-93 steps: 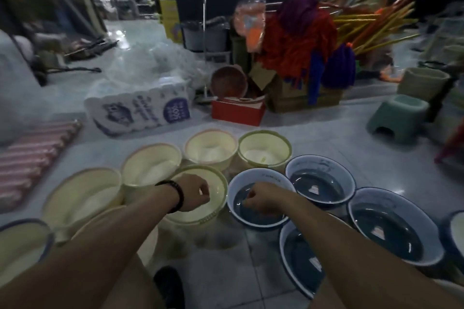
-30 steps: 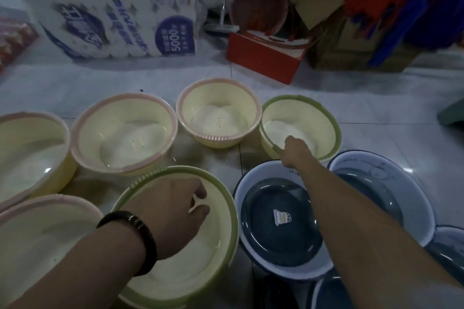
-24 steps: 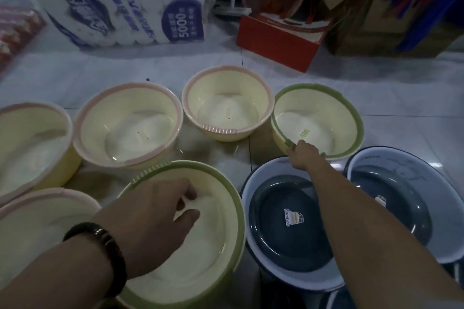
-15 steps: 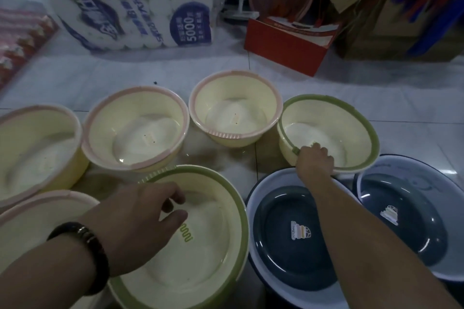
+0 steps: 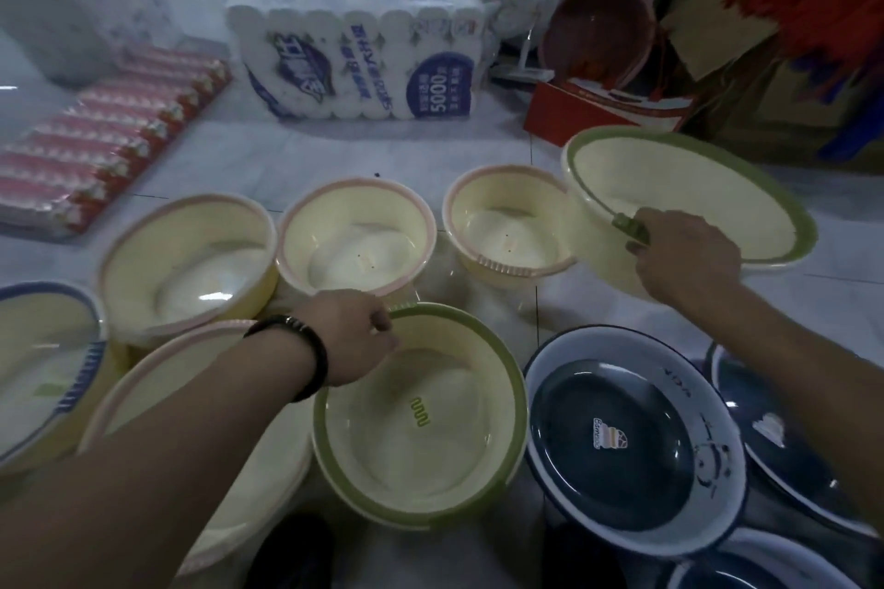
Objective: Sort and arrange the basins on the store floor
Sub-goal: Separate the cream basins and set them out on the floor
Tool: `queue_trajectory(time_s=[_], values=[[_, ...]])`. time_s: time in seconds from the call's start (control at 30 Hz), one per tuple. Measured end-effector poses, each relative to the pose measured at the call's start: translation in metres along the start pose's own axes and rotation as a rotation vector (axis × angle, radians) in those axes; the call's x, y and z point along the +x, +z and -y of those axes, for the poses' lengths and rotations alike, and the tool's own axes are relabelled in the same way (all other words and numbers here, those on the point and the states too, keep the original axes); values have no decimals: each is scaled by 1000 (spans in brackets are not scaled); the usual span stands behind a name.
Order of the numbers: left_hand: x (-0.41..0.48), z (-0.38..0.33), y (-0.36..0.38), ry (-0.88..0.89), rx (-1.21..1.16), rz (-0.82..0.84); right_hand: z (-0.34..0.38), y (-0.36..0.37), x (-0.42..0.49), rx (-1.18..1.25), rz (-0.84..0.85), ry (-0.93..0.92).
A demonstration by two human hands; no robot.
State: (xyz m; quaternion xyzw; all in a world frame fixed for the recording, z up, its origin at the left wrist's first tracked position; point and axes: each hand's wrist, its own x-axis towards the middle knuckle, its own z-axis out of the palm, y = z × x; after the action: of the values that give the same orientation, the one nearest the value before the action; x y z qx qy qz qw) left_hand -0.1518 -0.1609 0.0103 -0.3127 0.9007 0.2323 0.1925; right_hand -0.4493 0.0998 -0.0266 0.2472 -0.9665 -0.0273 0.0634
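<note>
Smooth, glossy plastic all round: deep circular bowls, cream walls, thin coloured rims, ribbed grip tabs at the edges. To the right, a shallower blue basin (image 5: pixel 631 445), dark inside, white at the rim, with a small sticker in the bottom. Underneath, pale shiny floor (image 5: pixel 335 158) tiles.

Gripping the ribbed green tab of the tilted basin (image 5: pixel 717 191) with the right hand (image 5: pixel 684 254), fingers curled round the rim. Curling the left hand (image 5: pixel 354 335) over the far rim of the near basin (image 5: pixel 421 435), a dark beaded bracelet (image 5: pixel 306 349) on that wrist.

Half a second ago, flat on the tiles just beside the pink basin (image 5: pixel 507 230); now raised and tipped toward the camera, left edge overlapping that pink rim. Left hand moved from over the bowl's middle to its far edge.

Cream inside, olive-green round the lip, held up at the right rear in front of a red box (image 5: pixel 598 110).
</note>
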Motion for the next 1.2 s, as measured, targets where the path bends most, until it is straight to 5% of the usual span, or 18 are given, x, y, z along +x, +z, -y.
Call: queue_trajectory(time_s=[0.17,0.4,0.6,0.8,0.97,1.1,1.2], values=[[-28,22,-6,-185,-409,80,73,-61,-87,89,-17,-285],[-54,52,38,-442,-996,154,143,-32,-196,143,12,-719],[-67,61,133,-670,-1444,-84,147,6,-240,127,150,-952],[-17,90,227,-732,-1337,-248,139,29,-231,-50,465,-1024],[-39,49,205,-698,-1449,-212,135,70,-234,-125,604,-908],[-26,54,216,-763,-932,-160,136,94,-233,-138,641,-808],[-21,53,219,-802,-877,-180,140,108,-235,-159,656,-790]])
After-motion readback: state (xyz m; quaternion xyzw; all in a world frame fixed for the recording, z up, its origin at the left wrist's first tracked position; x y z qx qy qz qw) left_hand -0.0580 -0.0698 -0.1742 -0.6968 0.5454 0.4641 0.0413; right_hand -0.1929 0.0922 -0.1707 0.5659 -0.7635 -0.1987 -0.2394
